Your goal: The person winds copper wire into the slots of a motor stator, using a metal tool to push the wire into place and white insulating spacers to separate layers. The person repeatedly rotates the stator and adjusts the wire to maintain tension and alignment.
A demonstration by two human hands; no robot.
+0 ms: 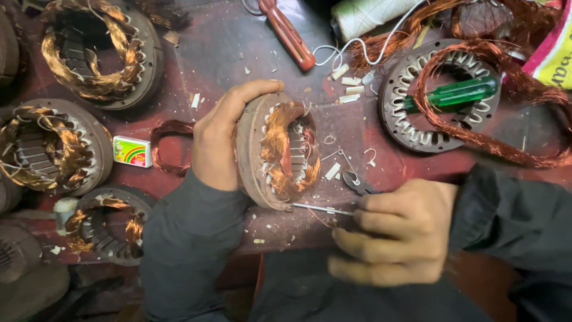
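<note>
My left hand grips a round metal motor stator stood on its edge on the dark red work surface. Copper wire windings fill its core and face right. My right hand is closed around a thin metal needle-like tool, whose tip touches the stator's lower rim. Small dark pliers lie just above that hand's fingers. Thin thread loops run from the windings toward the pliers.
Three more wound stators sit at left. A stator with loose copper coils and a green-handled screwdriver lies upper right. Also here: a red-handled tool, a white thread spool, a small colourful box.
</note>
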